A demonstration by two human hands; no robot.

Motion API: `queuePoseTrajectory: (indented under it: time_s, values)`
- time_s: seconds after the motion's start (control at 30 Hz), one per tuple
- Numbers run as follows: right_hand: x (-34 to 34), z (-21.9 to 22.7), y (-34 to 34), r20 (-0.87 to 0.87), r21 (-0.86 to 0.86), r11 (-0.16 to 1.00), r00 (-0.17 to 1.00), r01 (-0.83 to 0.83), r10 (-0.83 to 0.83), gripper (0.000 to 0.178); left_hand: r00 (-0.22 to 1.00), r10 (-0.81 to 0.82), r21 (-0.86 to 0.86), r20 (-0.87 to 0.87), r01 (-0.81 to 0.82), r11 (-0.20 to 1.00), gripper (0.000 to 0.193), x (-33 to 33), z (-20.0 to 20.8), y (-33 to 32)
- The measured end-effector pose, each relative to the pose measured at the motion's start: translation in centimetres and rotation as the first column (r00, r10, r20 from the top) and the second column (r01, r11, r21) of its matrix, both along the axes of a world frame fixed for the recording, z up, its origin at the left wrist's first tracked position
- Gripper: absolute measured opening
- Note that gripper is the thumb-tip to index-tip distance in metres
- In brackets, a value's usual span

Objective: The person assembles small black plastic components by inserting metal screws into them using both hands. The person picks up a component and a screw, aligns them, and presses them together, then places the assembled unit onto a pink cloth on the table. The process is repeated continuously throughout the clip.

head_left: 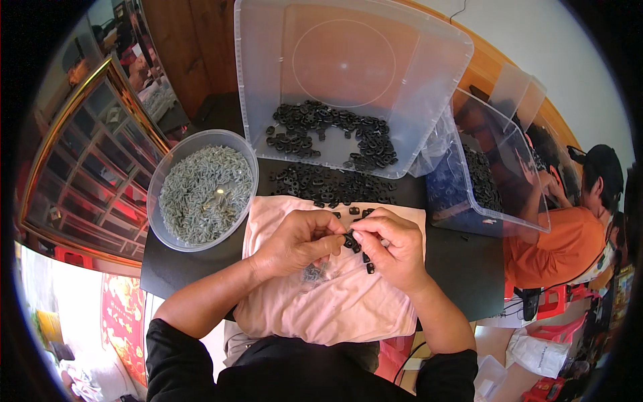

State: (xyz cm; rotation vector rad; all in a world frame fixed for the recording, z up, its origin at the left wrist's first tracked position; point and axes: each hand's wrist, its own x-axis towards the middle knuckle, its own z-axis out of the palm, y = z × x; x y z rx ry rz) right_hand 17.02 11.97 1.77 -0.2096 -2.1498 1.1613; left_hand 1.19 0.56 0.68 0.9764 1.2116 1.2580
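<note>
Room: wood-panelled wall behind, glass-fronted cabinet [87,161] at left, a second person in an orange shirt [569,234] seated at right. Dark worktop [462,261] carries everything.

Largest item: clear plastic bin [348,74], tipped on its side w/ the open mouth toward the worker, so the black parts [335,134] inside spill forward; more of them lie in a loose band on the worktop just in front of the bin, within reach. A second clear bin [495,167], also tilted, sits right of it, near the other person; holds more dark parts.

Round clear bowl [201,187], front-left, near the left hand: full of small grey metal pieces, prob. screws or pins; too small to tell which.

Pink cloth [335,295] spread at the worktop edge under both hands, likely to catch dropped bits and stop them rolling. A few grey pieces and black parts lie on it.

Left hand [301,241]: fingers curled, fingertips pressed together at the small black part [349,240]. Right hand [392,248]: thumb + forefinger pinching the same part from the other side. The part is held just above the cloth, between both hands, at centre. Whether a grey piece is also in the pinch: cannot tell.
</note>
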Motion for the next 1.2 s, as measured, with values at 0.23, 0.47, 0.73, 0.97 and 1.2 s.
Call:
queuePoseTrajectory:
  time_s: [0.23, 0.47, 0.73, 0.97, 1.2]
  values:
    - [-0.2, -0.4, 0.0, -0.013, -0.008, 1.0, 1.0, -0.02, 0.02, 0.012, 0.999, 0.014, 0.042, 0.051, -0.016, 0.999, 0.01, 0.3, -0.2, 0.0]
    - [-0.4, -0.4, -0.5, -0.024, -0.025, 0.999, 0.999, -0.048, 0.047, 0.022, 0.994, 0.067, 0.033, 0.089, -0.07, 0.997, 0.011, 0.2, -0.4, 0.0]
    - [-0.8, -1.2, -1.4, -0.055, 0.154, 0.984, 0.995, 0.093, -0.085, 0.033, 0.985, 0.124, 0.035, 0.119, -0.129, 0.991, 0.012, 0.5, -0.4, 0.1]
    - [-1.1, -1.6, -1.8, -0.124, 0.232, 0.964, 0.987, 0.127, -0.101, 0.029, 0.98, 0.106, 0.058, 0.169, -0.117, 0.991, 0.011, 0.5, -0.5, -0.2]
    - [-1.2, -2.0, -2.0, -0.168, 0.313, 0.938, 0.981, 0.149, -0.1, 0.028, 0.988, 0.117, 0.083, 0.105, -0.126, 0.989, 0.01, 0.7, -0.3, -0.2]
